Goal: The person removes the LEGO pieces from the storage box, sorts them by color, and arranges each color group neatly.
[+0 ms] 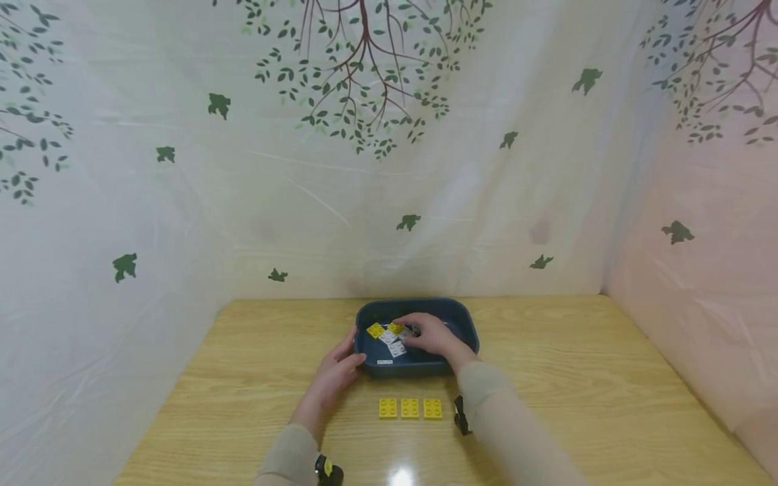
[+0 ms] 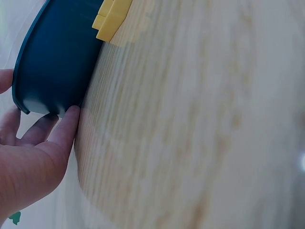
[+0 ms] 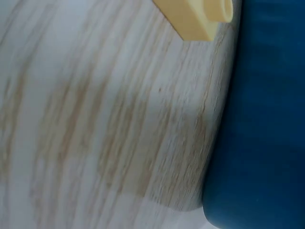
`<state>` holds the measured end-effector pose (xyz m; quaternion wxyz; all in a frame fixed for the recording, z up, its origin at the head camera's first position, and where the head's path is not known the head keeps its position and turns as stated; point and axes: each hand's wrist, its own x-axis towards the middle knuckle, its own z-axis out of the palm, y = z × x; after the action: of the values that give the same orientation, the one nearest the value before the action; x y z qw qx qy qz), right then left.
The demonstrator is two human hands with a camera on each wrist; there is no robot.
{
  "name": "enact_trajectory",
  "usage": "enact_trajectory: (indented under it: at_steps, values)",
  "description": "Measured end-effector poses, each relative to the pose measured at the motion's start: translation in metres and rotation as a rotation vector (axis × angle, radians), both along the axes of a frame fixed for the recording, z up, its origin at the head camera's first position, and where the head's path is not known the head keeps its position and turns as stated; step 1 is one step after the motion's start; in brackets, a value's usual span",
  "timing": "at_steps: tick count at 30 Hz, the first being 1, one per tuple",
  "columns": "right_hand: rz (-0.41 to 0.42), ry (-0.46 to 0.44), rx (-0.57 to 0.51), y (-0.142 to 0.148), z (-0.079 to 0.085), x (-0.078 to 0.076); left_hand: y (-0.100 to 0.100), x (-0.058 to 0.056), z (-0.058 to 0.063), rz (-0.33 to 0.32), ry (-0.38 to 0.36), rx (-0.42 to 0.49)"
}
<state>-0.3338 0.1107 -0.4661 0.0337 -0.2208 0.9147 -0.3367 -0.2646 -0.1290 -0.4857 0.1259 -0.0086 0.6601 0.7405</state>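
Note:
A dark blue basin (image 1: 419, 370) stands near the back of the wooden table. My left hand (image 1: 335, 371) holds it at its left side, thumb by the front corner; in the left wrist view several fingertips (image 2: 71, 112) touch the outer wall. My right hand (image 1: 430, 334) reaches down into the basin, index finger over a yellow brick (image 1: 395, 327) and thumb beside white bricks. I cannot tell whether it pinches one. Also inside lie another yellow brick (image 1: 375, 330) and a white brick (image 1: 397, 349). The right wrist view leaves the right hand out.
Three yellow bricks (image 1: 410, 408) form a row on the table (image 1: 547, 418) in front of the basin, between the forearms. Behind the table hangs a pale curtain (image 1: 340, 250) with leaf and bird prints. A small white label (image 1: 385, 362) marks the basin's front.

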Motion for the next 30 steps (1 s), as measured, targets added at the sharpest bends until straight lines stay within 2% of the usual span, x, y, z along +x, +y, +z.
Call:
enact_trajectory:
  at_steps: [7,14,19,24,30]
  values:
    - [0.009,-0.057,0.008,0.0014,-0.0029,-0.0003,0.0004,0.0022,0.0021,-0.011,0.013,0.002]
    - [0.005,-0.094,0.067,0.0017,-0.0041,0.0001,0.0016,0.0037,0.0014,-0.021,0.027,0.02]
    - [-0.002,-0.068,0.081,0.0014,-0.0036,0.0021,0.0015,0.0036,0.0007,-0.01,0.019,0.005]
    - [-0.009,-0.036,0.051,0.0025,-0.0035,0.0035,0.0018,0.0028,-0.0002,-0.005,0.015,0.006]
    - [-0.042,-0.057,0.019,0.0023,-0.0022,0.0049,0.0026,0.0038,0.0,-0.007,0.017,0.001]
